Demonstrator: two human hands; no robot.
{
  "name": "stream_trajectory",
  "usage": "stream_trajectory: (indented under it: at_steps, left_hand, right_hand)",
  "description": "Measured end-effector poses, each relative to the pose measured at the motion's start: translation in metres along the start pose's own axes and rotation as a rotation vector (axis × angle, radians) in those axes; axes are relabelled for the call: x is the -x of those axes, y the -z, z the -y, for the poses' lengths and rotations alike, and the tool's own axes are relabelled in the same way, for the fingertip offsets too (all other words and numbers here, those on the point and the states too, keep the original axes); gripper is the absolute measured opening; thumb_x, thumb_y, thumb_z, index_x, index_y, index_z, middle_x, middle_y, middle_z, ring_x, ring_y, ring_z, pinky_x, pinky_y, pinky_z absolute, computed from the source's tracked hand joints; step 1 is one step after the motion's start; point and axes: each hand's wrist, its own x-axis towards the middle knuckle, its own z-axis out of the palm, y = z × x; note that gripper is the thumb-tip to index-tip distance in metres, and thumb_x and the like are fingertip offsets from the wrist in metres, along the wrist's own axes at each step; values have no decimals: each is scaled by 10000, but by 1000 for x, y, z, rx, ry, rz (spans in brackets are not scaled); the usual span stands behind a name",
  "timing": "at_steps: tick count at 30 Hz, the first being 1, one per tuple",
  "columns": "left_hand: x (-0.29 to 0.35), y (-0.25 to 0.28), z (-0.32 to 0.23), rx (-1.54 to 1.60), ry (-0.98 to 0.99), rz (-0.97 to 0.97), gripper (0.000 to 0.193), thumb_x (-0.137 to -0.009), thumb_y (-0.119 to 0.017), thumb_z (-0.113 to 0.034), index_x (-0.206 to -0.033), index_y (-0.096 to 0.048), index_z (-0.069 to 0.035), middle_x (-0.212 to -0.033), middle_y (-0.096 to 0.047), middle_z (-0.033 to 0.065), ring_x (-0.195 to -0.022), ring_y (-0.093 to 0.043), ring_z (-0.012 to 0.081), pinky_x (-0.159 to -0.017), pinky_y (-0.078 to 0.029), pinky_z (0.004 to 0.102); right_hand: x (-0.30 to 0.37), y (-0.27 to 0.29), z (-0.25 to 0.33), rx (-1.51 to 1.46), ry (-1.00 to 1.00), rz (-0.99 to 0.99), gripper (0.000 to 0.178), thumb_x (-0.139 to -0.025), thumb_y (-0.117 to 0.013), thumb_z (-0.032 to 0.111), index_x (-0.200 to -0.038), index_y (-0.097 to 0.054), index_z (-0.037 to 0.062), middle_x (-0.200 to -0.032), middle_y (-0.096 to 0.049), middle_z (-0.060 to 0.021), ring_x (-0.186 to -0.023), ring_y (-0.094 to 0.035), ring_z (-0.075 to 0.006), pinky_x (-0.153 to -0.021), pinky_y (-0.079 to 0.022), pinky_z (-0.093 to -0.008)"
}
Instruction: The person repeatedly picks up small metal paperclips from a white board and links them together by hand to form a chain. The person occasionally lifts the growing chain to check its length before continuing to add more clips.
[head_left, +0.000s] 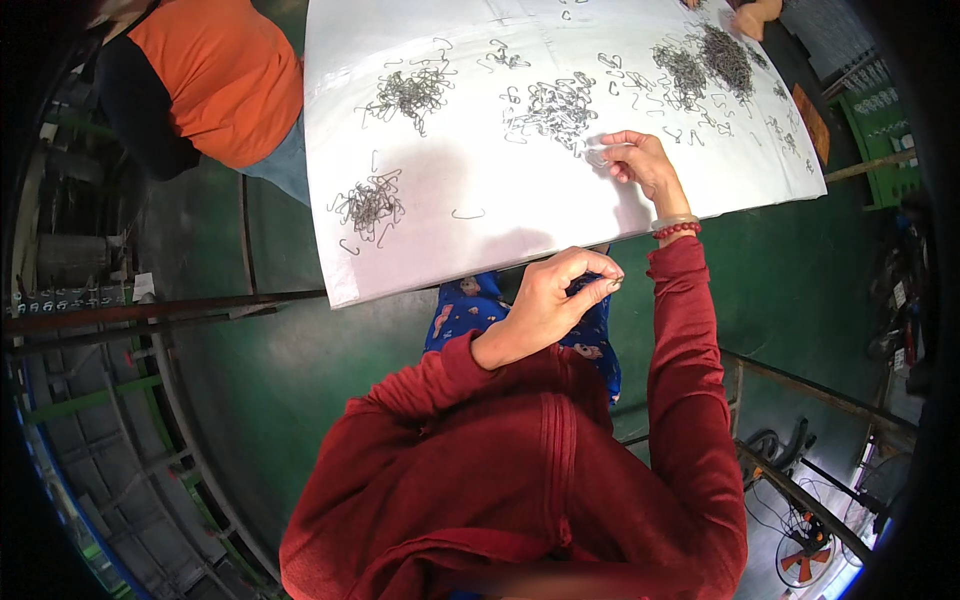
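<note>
Thumb and index finger of my left hand are pinched together in front of the table's near edge. A small dark bit shows at their tips, too small to name. My right hand reaches over the table, fingers stretched and apart at the near right side of a pile of bent metal wire hooks. Its fingertips are beside the hooks; I see nothing clearly held in them. One single wire hook lies apart on the white table top.
More wire hooks lie in a far-left pile, a near-left pile and dark heaps at the right. A person in an orange top is at the left edge. Another person's hand rests at the far right corner.
</note>
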Motion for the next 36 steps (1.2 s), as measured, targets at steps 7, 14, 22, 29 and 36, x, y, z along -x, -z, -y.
stream_trajectory:
  at_steps: [7, 14, 22, 29, 36]
  left_hand:
    - [-7, -6, 1, 11, -53, 31, 73, -895, -648, -1, -967, -636, 8, -999, -681, 92, -879, -648, 130, -719, -549, 260]
    - [-14, -14, 11, 40, 79, 38, 107, -893, -656, -20, -998, -649, 1, -990, -689, 84, -897, -650, 126, -791, -537, 269]
    - [-30, -26, 19, -50, 25, 62, 132, -875, -653, -49, -997, -652, 0, -944, -695, 95, -870, -650, 147, -764, -510, 291]
    - [-32, -17, 14, -78, -65, 120, 118, -877, -666, -117, -934, -645, -17, -847, -653, 104, -763, -627, 242, -687, -489, 348]
    - [-30, 25, 23, -35, 49, -6, 370, -845, -698, -92, -1197, -589, -55, -1115, -660, 97, -963, -643, 221, -863, -507, 336]
  right_hand:
    - [29, 7, 15, -160, 58, 72, 199, -844, -658, 9, -1028, -634, -61, -791, -660, -84, -620, -597, -103, -524, -464, -217]
    - [161, 4, 10, -342, 324, -66, 106, -867, -649, 4, -955, -635, -55, -835, -647, -118, -686, -602, -152, -619, -474, -268]
    - [220, -32, -3, -300, 489, -265, 183, -856, -627, -107, -1018, -597, -28, -859, -623, -78, -719, -601, -123, -555, -494, -232]
    - [213, -40, -10, -280, 622, -355, 163, -889, -629, -46, -999, -531, 23, -918, -595, -82, -710, -547, -87, -549, -439, -199]
    - [209, -56, -8, -354, 668, -354, 163, -883, -636, -26, -944, -500, 41, -930, -537, -110, -684, -494, -98, -531, -413, -197]
